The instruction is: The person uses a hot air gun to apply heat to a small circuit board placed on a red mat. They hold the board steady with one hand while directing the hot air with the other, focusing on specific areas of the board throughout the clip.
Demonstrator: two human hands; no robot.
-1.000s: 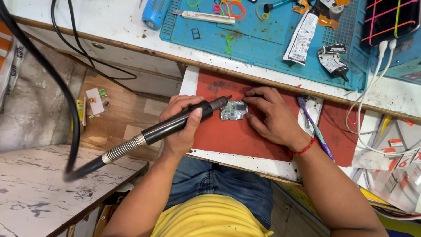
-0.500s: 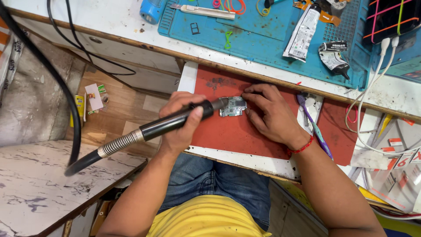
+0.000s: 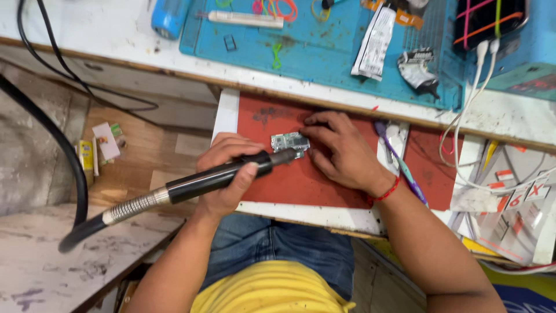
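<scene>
Small silvery-green circuit board point(image 3: 289, 141) lay near the centre of the frame on a red rectangular work mat point(image 3: 289, 179), toward the mat's upper edge. Right hand point(image 3: 341, 152) rested on the mat just right of the board, fingers bent, with the fingertips point(image 3: 311, 137) pressing on the board's right end; it pinned the board down rather than closing around it. Left hand point(image 3: 226, 177) was closed around a black cylindrical rotary handpiece point(image 3: 223, 175), whose nose met the lower edge of the board. From the handpiece a ribbed metal collar point(image 3: 134, 207) ran toward the lower left of the frame into a thick black flexible hose point(image 3: 52, 139), which curved up the left side.

A red thread band point(image 3: 387, 192) circled the right wrist. A purple-and-teal toothbrush point(image 3: 402, 168) lay just right of that hand. Above the red mat, across the upper part of the frame, sat a blue silicone repair mat point(image 3: 313, 55) carrying a white crumpled tube point(image 3: 373, 43) and a white pen-shaped tool point(image 3: 246, 19). White cables point(image 3: 466, 116) hung down at the right of the frame. Blue jeans point(image 3: 278, 252) and a yellow shirt point(image 3: 272, 290) showed at the bottom centre.
</scene>
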